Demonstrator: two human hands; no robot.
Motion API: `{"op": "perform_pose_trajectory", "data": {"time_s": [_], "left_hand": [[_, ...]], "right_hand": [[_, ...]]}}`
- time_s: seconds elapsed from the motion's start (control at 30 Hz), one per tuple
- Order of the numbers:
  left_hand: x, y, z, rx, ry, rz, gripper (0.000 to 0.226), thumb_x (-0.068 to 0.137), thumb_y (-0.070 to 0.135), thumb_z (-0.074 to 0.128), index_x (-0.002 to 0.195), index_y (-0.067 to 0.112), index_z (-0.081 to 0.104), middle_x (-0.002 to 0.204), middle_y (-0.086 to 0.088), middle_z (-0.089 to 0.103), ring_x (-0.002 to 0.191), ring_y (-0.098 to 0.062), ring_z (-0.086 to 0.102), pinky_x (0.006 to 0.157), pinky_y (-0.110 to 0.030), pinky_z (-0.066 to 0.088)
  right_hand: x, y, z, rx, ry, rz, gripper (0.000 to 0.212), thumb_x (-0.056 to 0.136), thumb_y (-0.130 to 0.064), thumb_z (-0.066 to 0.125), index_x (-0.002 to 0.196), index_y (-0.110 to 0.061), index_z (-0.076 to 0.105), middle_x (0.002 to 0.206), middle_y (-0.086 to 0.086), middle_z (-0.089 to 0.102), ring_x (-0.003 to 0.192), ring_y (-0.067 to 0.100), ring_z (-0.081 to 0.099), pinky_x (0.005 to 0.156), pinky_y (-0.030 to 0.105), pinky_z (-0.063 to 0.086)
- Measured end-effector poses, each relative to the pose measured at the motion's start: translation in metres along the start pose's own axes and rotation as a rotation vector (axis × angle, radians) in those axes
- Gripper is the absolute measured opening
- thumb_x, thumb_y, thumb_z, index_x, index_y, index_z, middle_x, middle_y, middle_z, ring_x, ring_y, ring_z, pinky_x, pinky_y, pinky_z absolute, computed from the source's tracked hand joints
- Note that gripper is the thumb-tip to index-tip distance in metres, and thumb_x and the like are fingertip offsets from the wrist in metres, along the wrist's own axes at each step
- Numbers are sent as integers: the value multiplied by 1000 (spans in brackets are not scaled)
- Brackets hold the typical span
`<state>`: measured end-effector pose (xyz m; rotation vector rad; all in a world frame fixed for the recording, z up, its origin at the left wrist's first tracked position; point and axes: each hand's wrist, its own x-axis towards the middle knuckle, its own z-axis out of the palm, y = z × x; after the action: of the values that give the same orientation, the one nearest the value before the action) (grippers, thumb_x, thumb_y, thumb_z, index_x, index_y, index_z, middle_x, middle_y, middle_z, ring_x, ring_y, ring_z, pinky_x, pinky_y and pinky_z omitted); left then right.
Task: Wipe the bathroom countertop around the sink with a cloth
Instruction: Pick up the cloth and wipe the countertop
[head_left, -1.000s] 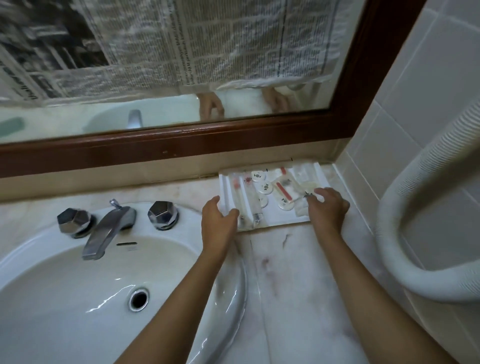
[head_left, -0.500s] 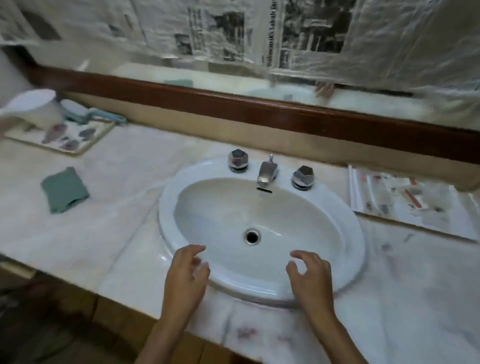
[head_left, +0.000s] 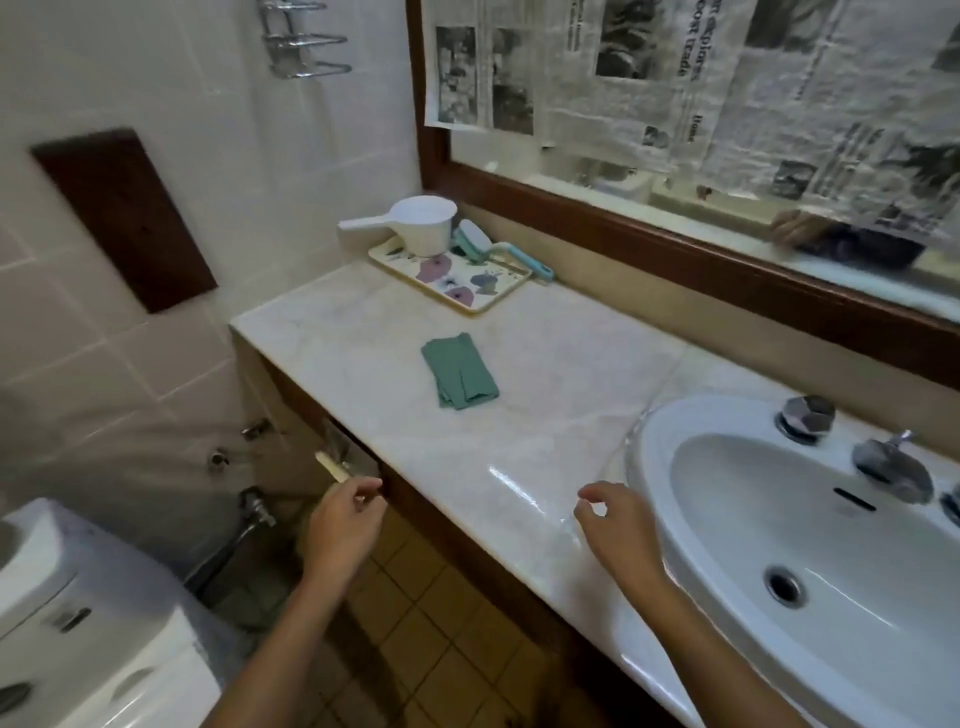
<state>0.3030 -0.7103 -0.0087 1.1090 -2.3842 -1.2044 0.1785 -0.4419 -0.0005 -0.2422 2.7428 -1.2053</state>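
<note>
A folded green cloth (head_left: 460, 371) lies flat on the pale marble countertop (head_left: 545, 415), left of the white oval sink (head_left: 810, 525). My left hand (head_left: 343, 525) hovers off the counter's front edge, fingers loosely curled, holding nothing. My right hand (head_left: 615, 535) hovers over the counter just left of the sink rim, fingers curled apart and empty. Both hands are well short of the cloth. The chrome faucet (head_left: 891, 467) and one knob (head_left: 805, 415) sit at the back of the sink.
A floral tray (head_left: 457, 291) at the counter's far left corner carries a white scoop (head_left: 415, 223) and a teal brush (head_left: 498, 249). A wood-framed mirror (head_left: 675, 239) covered with newspaper runs behind. A toilet (head_left: 78, 623) stands lower left, with pipes below the counter.
My view has swung left from the amenity tray, past the sink, to the counter's left end. Both hands let go of the tray and pulled back toward the front edge.
</note>
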Motion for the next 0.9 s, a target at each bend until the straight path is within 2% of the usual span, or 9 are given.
{"op": "perform_pose_trajectory", "data": {"time_s": [0.13,0.27,0.3,0.37,0.47,0.53,0.63,0.73,0.9], "left_hand": [[57,-1,-18,23,-17,43,21,89,20,58,108,23,67,109,3,56,95,-13,56,78,-31,49],[121,-1,-14,53,-82,93,24,90,16,58,113,22,62,121,2,48,92,-8,55,76,-22,45],[139,-2,-11,56,-93,108,25,90,16,58,114,23,61,125,2,47,95,-8,55,81,-22,44],[175,-5,-3,100,-135,154,30,90,16,58,120,23,59,135,2,44,115,-12,48,93,-24,40],[214,-10,7,291,-193,250,44,92,23,56,135,25,51,152,3,32,135,-18,31,108,-32,32],[233,-12,9,407,-210,333,50,93,31,50,143,27,42,158,6,21,142,-19,22,111,-39,27],[256,-19,15,477,-278,360,57,94,42,39,149,29,31,161,7,8,147,-18,10,114,-40,19],[261,-29,19,491,-253,415,63,88,51,28,147,32,33,160,10,12,147,-15,14,110,-38,23],[264,-33,20,473,-244,415,58,85,47,38,141,33,45,157,10,27,143,-14,24,103,-41,32]], "right_hand": [[52,-47,44,-3,-70,-42,25,89,-15,57,111,-11,69,110,4,66,102,16,56,81,21,38],[111,-86,90,16,-85,-48,28,88,-15,58,113,-9,67,109,6,65,91,14,56,77,21,39],[129,-94,102,14,-72,-52,28,88,-14,58,113,-8,67,108,7,64,89,15,56,75,22,40],[165,-109,124,5,-28,-41,28,87,-12,56,112,-6,66,107,10,63,88,20,57,72,28,45],[209,-126,150,-71,6,68,32,86,-18,52,112,-3,61,108,15,59,96,32,56,78,39,51],[228,-133,162,-148,-18,151,33,88,-25,49,112,-4,58,111,14,54,104,33,51,80,37,47],[246,-138,174,-259,-52,244,26,87,-26,48,104,-8,55,109,10,51,103,30,48,80,39,47],[256,-135,180,-281,-57,286,23,84,-23,51,102,-8,55,105,9,53,101,30,49,78,38,47],[259,-142,179,-251,-114,238,5,79,-10,56,84,-12,57,94,4,48,94,24,43,69,31,38]]}}
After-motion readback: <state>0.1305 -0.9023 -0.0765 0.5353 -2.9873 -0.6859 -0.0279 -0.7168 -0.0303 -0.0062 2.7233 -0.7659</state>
